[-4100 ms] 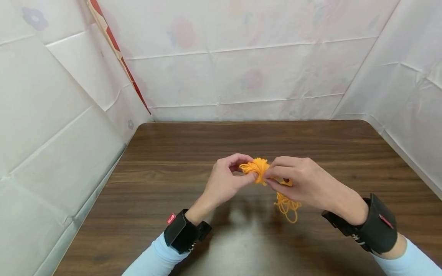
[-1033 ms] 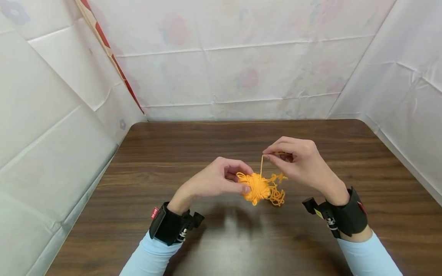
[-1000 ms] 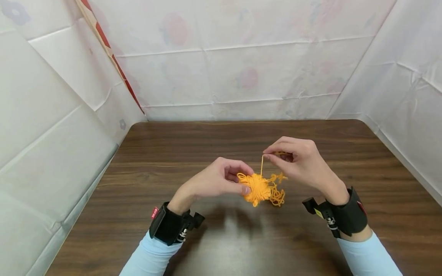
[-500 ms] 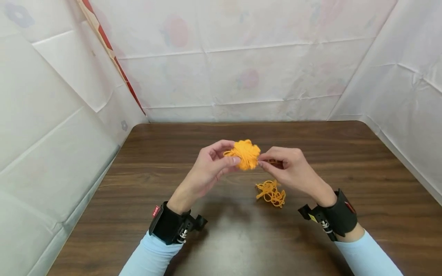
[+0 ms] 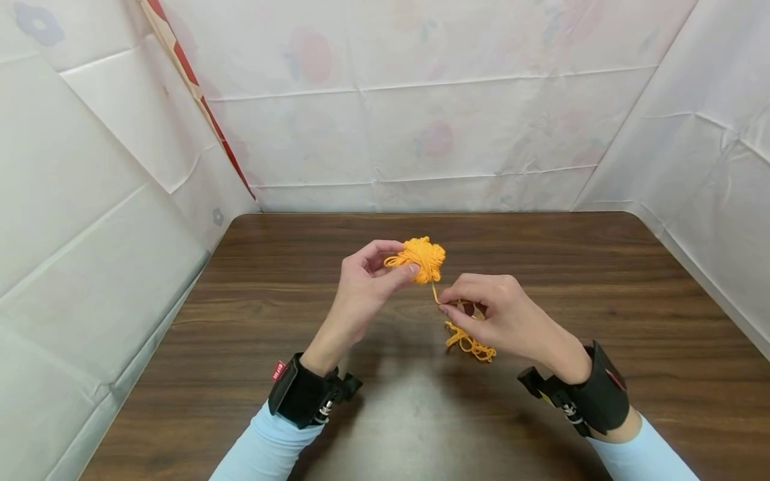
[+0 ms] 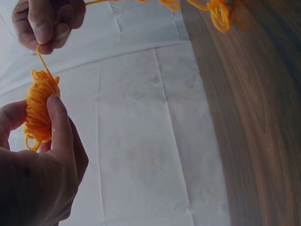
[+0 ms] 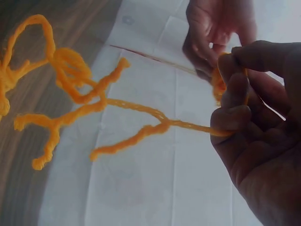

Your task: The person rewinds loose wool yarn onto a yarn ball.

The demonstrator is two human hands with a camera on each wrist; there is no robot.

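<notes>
My left hand (image 5: 367,280) holds a small orange yarn ball (image 5: 423,258) above the brown table (image 5: 301,321), thumb and fingers pinching it; the left wrist view shows the yarn ball (image 6: 40,110) against the thumb. A short strand (image 5: 434,292) runs down from the ball to my right hand (image 5: 493,317), which pinches it between thumb and forefinger. From that hand a loose tangle of orange yarn (image 5: 472,344) hangs down to the table. In the right wrist view the strand (image 7: 141,115) trails left from the pinching fingers (image 7: 235,94) into loops.
White paper sheets (image 5: 421,120) with faint flower prints wall in the table at the back and on both sides. A red-edged strip (image 5: 198,100) runs down the left corner. Both wrists wear black camera straps over light blue sleeves.
The left hand lifted the ball up and away from the table. The right hand, earlier above the ball, has dropped below it, and the loose tangle now hangs apart from the ball.
</notes>
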